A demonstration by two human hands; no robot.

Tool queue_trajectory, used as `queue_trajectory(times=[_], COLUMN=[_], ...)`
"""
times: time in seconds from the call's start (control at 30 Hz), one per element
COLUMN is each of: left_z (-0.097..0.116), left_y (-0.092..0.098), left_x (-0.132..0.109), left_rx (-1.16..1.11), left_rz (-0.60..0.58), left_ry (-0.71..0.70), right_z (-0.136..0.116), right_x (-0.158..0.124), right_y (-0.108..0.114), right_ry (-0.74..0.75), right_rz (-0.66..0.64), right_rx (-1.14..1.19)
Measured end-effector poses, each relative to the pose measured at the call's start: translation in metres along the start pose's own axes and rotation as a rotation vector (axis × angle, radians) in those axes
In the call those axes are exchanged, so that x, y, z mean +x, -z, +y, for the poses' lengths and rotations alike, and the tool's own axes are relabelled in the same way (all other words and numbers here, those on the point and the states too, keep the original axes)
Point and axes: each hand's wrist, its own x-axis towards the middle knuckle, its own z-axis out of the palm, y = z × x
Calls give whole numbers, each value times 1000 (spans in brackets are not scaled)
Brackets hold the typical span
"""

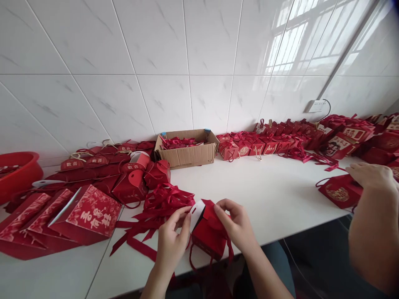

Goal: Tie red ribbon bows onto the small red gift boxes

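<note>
A small red gift box (209, 237) with ribbon hanging from its sides stands at the table's front edge, between my hands. My left hand (175, 232) pinches its left top flap (196, 214), which shows a white inner face with a slot. On the other side, my right hand (235, 222) has its fingers closed on the box's red right flap. The box's top is partly open between them. Just behind and to the left lies a heap of loose red ribbons (165, 205).
An open cardboard box (187, 153) of red pieces stands against the tiled wall. Red gift boxes (271, 145) line the back right; larger red boxes (90, 216) and a red basin (21, 166) are left. At right, another person's hand (370, 174) touches a red box (338, 191).
</note>
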Motion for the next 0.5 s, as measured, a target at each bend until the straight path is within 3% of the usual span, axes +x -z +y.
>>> queue_trajectory(times=[0.17, 0.5], left_z=[-2, -1], left_y=[-2, -3], left_x=[-2, -3], left_rx=[-77, -57], left_rz=[19, 19], left_ry=[54, 13], right_z=[15, 16], right_x=[6, 6], right_y=[-16, -18], right_ry=[37, 45], right_rz=[37, 36], right_rx=[-320, -444])
